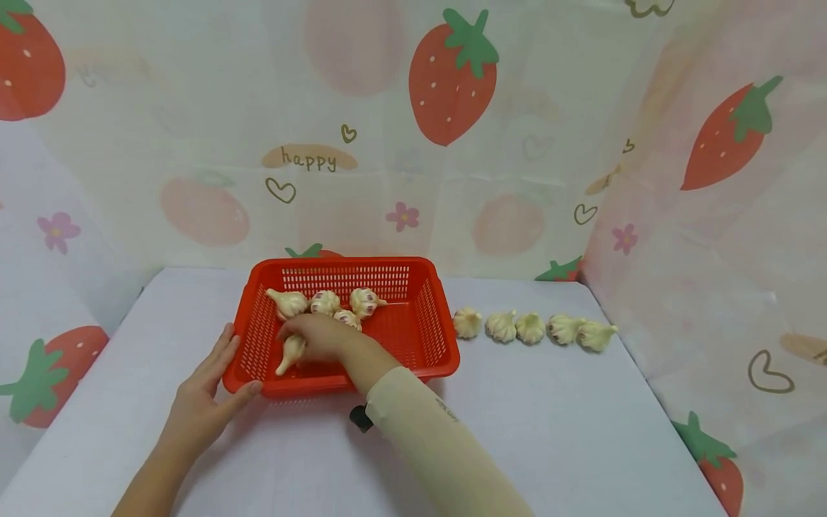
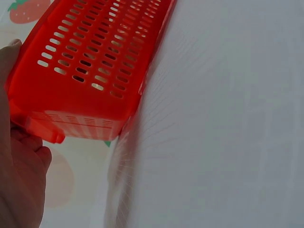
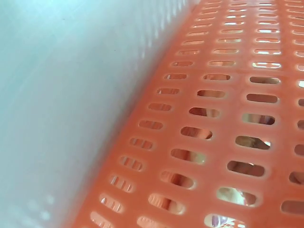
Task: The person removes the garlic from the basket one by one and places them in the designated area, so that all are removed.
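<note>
Spanning the front rim of the red basket (image 1: 293,388), a right arm in a cream sleeve (image 1: 439,438) ends in the right hand (image 1: 323,337), which is inside the basket against a garlic bulb (image 1: 293,350). Its fingers bend downward, but I cannot tell whether they are clamped on that bulb, since the hand hides part of the contact. Four other bulbs (image 1: 365,302) lie inside, beyond the hand, toward the back and left. At the near left corner, the left hand (image 1: 203,402) grips the rim, thumb set apart on top and fingers curled beneath it. On the white table (image 1: 543,416), just right of the basket, a row of five bulbs (image 1: 501,327) runs rightward: one alone, then two close pairs. Behind stands a strawberry-printed backdrop (image 1: 549,108).
</note>
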Tool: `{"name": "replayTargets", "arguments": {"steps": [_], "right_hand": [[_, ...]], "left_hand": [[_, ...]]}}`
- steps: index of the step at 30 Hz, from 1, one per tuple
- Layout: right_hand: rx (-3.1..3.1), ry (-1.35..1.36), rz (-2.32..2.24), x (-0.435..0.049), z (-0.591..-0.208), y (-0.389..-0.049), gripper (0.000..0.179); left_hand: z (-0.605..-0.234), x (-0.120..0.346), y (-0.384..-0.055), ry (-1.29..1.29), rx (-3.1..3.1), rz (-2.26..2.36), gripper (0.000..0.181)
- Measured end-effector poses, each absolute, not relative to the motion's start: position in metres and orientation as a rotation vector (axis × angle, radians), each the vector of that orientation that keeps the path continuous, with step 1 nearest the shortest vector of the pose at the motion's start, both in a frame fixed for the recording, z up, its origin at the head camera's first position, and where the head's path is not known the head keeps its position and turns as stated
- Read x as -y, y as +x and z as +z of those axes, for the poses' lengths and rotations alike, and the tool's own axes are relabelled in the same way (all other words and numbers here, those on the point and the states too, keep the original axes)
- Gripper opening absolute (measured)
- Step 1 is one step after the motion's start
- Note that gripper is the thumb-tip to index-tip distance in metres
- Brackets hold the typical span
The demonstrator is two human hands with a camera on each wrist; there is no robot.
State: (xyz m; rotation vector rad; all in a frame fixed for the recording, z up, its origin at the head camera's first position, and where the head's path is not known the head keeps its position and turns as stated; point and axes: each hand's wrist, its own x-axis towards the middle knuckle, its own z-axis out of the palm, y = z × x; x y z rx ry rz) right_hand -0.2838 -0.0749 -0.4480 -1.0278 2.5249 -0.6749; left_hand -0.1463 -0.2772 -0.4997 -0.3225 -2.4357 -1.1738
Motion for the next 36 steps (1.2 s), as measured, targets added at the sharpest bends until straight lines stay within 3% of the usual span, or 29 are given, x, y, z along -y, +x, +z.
{"name": "replayTargets", "arguments": {"steps": [19, 36], "right_hand": [[-2.593, -1.078, -0.937, 0.075, -0.446, -0.287, 0.043], [-2.561, -1.081, -1.030, 0.079, -0.439, -0.282, 0.026]], "left_hand": [[-0.498, 0.276, -0.144, -0.317, 2.433, -1.159, 0.087], [-0.500, 0.278, -0.144, -0.296, 2.460, -1.145, 0.089]]}}
